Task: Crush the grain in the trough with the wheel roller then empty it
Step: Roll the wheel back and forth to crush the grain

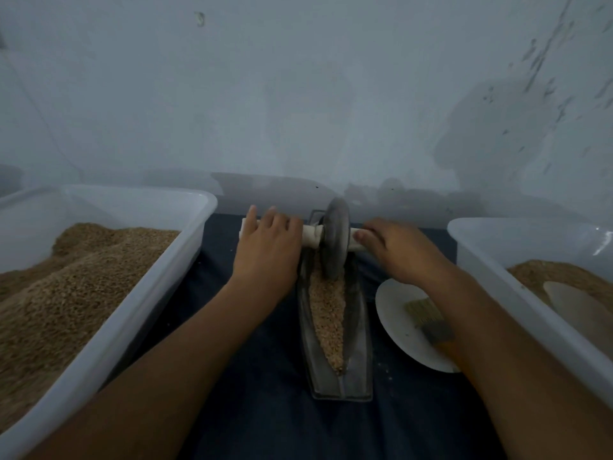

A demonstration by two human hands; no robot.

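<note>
The wheel roller (334, 240) stands at the far end of the trough (336, 330), which lies between two tubs on the dark-clothed bench (258, 413). The left hand (269, 242) rests over the white axle with fingers fairly straight; the right hand (396, 249) curls round its other end. Best to press evenly on both sides and draw the wheel back along the whole line of grain (328, 313) — keeping it upright so nothing spills. Counted: one roller, one trough, two tubs, one plate (398, 330), one brush (428, 318).

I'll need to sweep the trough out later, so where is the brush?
The brush lies on the white plate, right of the trough, partly under the right forearm.
</note>
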